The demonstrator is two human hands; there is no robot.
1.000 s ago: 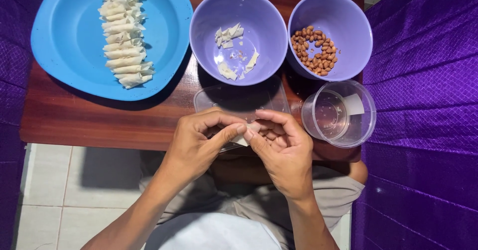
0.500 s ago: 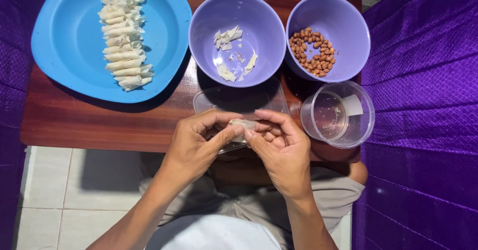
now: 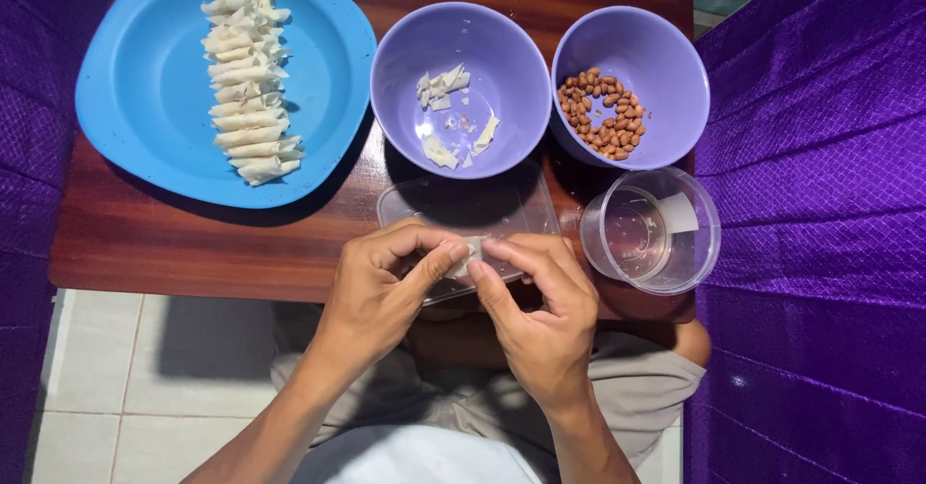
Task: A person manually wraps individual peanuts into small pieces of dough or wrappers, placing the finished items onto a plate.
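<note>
Both hands meet over the table's near edge, pinching one small pale pastry wrapper (image 3: 471, 251) between thumbs and fingertips. My left hand (image 3: 386, 286) grips it from the left, my right hand (image 3: 540, 301) from the right, fingers curled over it. Under the hands lies a clear flat plastic lid (image 3: 463, 209). Most of the wrapper is hidden by my fingers.
A blue plate (image 3: 145, 89) at the back left carries a row of rolled pastry pieces (image 3: 246, 84). One purple bowl (image 3: 502, 50) holds wrapper scraps, another purple bowl (image 3: 675, 60) holds peanuts (image 3: 603, 113). A clear round tub (image 3: 651, 233) stands right. Purple cloth (image 3: 820, 204) borders the wooden table (image 3: 193, 233).
My right fingers have closed further over the wrapper and both hands have drawn tighter together. The view has shifted slightly, so the dishes sit lower in frame.
</note>
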